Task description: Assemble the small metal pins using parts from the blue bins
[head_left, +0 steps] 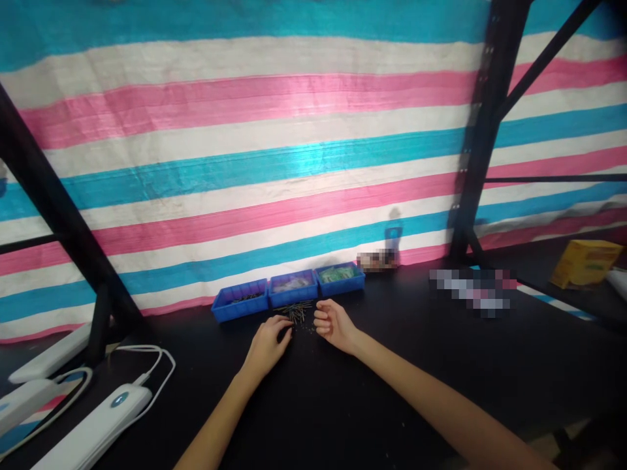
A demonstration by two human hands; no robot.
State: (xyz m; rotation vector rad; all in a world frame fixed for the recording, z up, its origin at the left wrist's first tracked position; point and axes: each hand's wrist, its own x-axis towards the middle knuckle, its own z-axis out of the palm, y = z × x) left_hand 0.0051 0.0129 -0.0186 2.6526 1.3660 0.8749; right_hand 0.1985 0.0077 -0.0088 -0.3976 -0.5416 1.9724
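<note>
Pile of thin pins (295,312) lies between both hands near the tabletop's (392,391) far edge, touching left hand (268,343) fingertips; right hand (333,323) curled loosely, holding nothing visible.

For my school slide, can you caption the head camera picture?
Two bare hands, left hand and right hand, reach a pile of small dark pins before three blue bins.

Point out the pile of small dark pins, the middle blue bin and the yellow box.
pile of pins (295,311), head view, centre of heap
middle blue bin (292,295), head view, front wall
yellow box (585,263), head view, front face
</note>
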